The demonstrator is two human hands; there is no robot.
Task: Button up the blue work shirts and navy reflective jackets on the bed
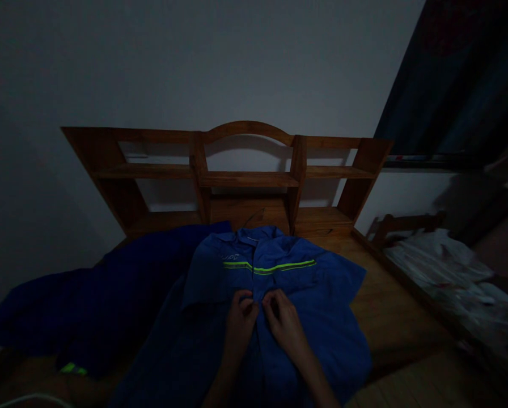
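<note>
A blue short-sleeved work shirt (322,300) lies spread out front side up, its collar toward the wooden headboard. A yellow-green stripe (290,266) crosses its chest, with pale lettering at the left. Both hands are at the front opening, below the stripe. With curled fingers, my left hand (242,311) pinches the shirt at the left edge of the opening. On the opposite edge my right hand (279,311) is closed in a pinch as well. The fingertips nearly meet. Whether a button lies between them is too dark to make out.
Darker blue clothing (96,300) with a yellow-green band is heaped to the left. The headboard with shelves (249,180) stands against the wall behind. Bare wooden boards (390,306) show at the right. Beyond their raised edge lie whitish plastic bags (445,260). A dark curtain (449,85) hangs upper right.
</note>
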